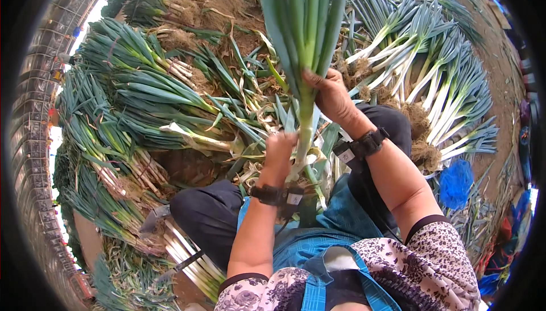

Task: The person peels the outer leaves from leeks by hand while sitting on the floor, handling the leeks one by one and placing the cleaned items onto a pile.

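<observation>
My right hand (335, 97) grips a large long green onion (306, 127) high on its stalk, just below where the leaves fan out. The onion stands nearly upright in front of me, its leaves running past the top edge and its root end low between my knees. My left hand (279, 153) is curled beside the lower stalk, on its left. Its fingertips are blurred, and whether they pinch a strip of leaf or sheath cannot be made out. Loose leaves and pale peelings (251, 172) lie around the stalk's lower end.
Untrimmed onions with soil-covered roots (162, 93) are heaped on the left. White-stemmed onions (435, 93) lie in a fanned row on the right. Beside my right knee sits a blue tangle of plastic twine (456, 185). A strapped bundle of white stalks (192, 255) lies by my left thigh.
</observation>
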Motion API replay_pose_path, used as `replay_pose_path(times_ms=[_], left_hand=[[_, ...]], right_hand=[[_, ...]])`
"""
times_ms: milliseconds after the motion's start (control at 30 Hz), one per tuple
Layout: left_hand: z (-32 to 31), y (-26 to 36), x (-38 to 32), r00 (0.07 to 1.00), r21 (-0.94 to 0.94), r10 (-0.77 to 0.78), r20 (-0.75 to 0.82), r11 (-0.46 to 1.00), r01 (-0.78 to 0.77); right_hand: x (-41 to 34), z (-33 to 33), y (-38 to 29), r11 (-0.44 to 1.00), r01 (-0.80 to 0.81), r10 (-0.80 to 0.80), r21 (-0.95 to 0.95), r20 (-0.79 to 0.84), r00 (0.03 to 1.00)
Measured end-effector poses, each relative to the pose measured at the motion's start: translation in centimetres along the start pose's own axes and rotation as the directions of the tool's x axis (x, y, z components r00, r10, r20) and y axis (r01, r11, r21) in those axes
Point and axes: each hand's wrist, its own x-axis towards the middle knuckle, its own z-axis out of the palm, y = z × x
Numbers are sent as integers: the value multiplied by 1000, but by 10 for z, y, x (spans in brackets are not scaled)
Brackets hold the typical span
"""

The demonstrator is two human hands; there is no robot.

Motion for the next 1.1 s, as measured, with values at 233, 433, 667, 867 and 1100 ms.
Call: replay_pose_path(times_ms=[233, 433, 667, 867, 1100], left_hand=[[-33, -131, -37, 841, 275, -225, -493, 876, 395], [-5, 48, -5, 965, -28, 154, -210, 986, -163], [11, 58, 7, 1000, -535, -6, 1, 845, 6], [8, 63, 3, 992, -647, -25, 120, 756, 97], [6, 44, 2, 966, -698, -88, 243, 676, 237]], right_hand=[[17, 5, -29, 994, -78, 73, 78, 68, 995], [17, 0, -28, 956, -211, 171, 205, 193, 966], [19, -1, -16, 917, -300, 212, 264, 314, 925], [13, 0, -15, 925, -327, 268, 192, 279, 922], [8, 6, -9, 888, -407, 294, 215, 415, 861]])
